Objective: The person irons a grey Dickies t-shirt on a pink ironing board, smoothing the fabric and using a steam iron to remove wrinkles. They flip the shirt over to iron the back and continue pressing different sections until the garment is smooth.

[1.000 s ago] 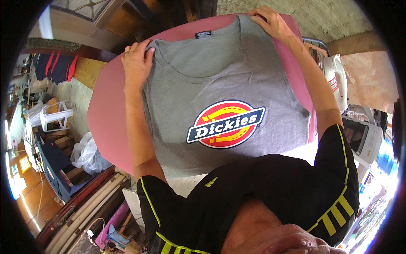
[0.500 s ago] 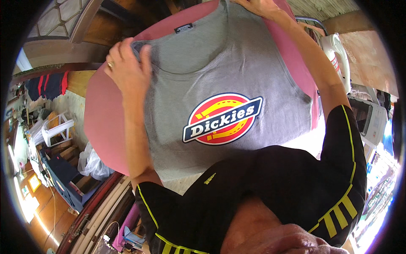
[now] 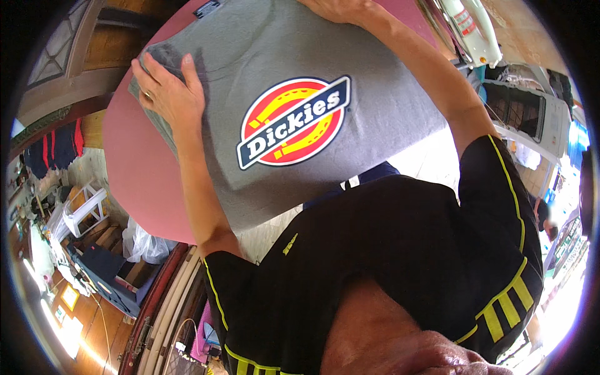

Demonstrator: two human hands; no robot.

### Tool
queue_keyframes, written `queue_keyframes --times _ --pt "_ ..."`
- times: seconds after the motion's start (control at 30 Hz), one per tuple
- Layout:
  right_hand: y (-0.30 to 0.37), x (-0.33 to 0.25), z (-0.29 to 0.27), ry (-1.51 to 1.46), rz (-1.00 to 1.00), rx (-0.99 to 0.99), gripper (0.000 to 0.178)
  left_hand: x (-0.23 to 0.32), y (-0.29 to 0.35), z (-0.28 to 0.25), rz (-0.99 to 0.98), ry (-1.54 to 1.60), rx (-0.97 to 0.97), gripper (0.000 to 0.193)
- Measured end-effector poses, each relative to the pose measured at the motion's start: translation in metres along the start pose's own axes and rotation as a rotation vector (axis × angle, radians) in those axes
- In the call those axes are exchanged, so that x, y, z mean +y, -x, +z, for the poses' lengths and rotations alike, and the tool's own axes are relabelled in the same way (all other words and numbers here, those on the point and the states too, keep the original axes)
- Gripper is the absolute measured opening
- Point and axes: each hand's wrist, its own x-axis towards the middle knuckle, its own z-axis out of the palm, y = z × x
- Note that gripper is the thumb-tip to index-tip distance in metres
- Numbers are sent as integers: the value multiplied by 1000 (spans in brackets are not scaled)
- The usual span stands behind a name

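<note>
Left hand [image 3: 167,94] is laid on one shoulder of the grey shirt [image 3: 219,125], fingers spread wide, thumb apart. Right hand [image 3: 337,7] is placed at the shirt's far end and is partly cut off by the upper edge of view; whether cloth is gripped cannot be told. The shirt is spread print-up [image 3: 294,122] on the pink tabletop [image 3: 140,181], neck label [image 3: 206,9] facing away from the wearer's torso.

And there's the left hand [image 3: 170,92], palm down at upper left, fingers fanned, thumb apart, its forearm [image 3: 201,181] sloping toward lower centre! Right hand [image 3: 340,7] at the top edge, partly cut off, right forearm [image 3: 422,69] angling down rightward!
</note>
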Motion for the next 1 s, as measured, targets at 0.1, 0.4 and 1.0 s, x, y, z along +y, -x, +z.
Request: queue_keyframes --times 0.1,0.4,1.0 --pt "9 5 -6 27 -1 -25 59 53 37 -26 -9 -89 -159 83" --pt "197 -73 -55 -59 -89 -197 73 62 76 -13 -106 -82 -312 91" --pt "180 194 -142 -55 343 76 56 283 150 -34 110 286 -407 77"
